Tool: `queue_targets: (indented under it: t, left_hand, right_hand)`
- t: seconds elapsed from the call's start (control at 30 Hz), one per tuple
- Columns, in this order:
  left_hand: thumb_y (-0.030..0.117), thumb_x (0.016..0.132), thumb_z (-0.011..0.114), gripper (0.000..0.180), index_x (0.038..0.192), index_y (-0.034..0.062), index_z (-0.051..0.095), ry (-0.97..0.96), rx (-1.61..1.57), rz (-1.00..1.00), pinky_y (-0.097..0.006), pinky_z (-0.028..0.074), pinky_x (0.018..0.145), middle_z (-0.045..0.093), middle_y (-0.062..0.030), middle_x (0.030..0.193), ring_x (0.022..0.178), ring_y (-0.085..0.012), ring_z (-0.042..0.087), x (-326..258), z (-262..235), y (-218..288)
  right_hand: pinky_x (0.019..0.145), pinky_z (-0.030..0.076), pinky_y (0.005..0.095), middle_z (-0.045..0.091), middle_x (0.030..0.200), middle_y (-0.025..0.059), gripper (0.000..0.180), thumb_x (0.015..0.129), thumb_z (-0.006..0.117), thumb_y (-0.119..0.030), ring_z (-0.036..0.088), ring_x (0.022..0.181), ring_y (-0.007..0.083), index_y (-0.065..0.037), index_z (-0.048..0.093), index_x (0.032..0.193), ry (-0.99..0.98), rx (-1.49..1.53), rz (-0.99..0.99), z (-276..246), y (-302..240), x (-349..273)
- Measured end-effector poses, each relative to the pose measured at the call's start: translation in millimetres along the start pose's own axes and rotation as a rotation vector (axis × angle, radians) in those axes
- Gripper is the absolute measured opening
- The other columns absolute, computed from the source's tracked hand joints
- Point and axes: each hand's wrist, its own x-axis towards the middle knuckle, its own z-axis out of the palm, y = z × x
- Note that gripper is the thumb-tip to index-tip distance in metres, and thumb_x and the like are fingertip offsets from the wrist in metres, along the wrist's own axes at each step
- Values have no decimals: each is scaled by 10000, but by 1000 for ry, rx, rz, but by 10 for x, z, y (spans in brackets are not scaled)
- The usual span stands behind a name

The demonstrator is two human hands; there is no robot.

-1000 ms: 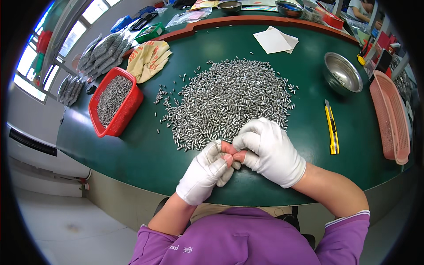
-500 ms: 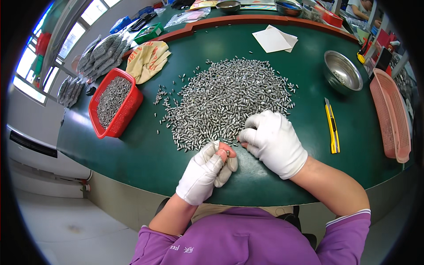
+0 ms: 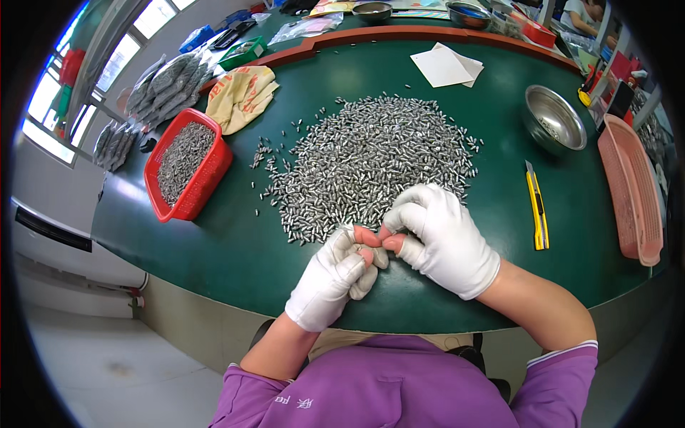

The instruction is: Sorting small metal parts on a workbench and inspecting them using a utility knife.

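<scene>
The heap of small metal pieces (image 3: 374,160) lies at the middle of the green table (image 3: 499,107); clock directions run from it, with 6 toward the person. Each piece is short and elongated, and their long axes point every way, with no shared direction. The heap is roughly round, with stragglers (image 3: 262,153) trailing at 9 to 10 o'clock.

The left hand (image 3: 325,282) is just off its near edge at 7, the right hand (image 3: 446,246) at 5, overlapping that edge in view. Both wear white gloves with bare thumb and forefinger tips. The fingers are bent and the tips meet between the hands; whether a piece is pinched there cannot be told.

The table's near edge curves close behind the hands at 6. Bare surface opens at 12 up to the red-brown rail (image 3: 428,33), and at 3 to 4 as far as the yellow knife (image 3: 537,210), whose length runs nearly 12 to 6. At 9 stands the red basket (image 3: 203,187); at 2 to 3, the steel bowl (image 3: 564,110).
</scene>
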Motion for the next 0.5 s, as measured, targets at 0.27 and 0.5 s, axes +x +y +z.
queue_targets:
  t: [0.27, 0.5]
  left_hand:
    - [232, 977, 594, 172, 1052, 79, 571, 23, 1, -61, -179, 330, 490, 611, -35, 854, 556, -41, 427, -31, 19, 33]
    - [291, 1006, 537, 194, 1029, 101, 573, 22, 79, -19, -176, 306, 475, 604, -7, 833, 542, -30, 411, -27, 4, 3]
  right_hand:
    - [750, 485, 397, 624, 911, 41, 160, 727, 750, -168, 597, 853, 273, -138, 685, 871, -42, 117, -58, 29, 21, -11]
    - [718, 502, 385, 619, 873, 41, 122, 742, 719, -168, 605, 834, 258, -150, 691, 859, -205, -290, -64, 50, 143, 19]
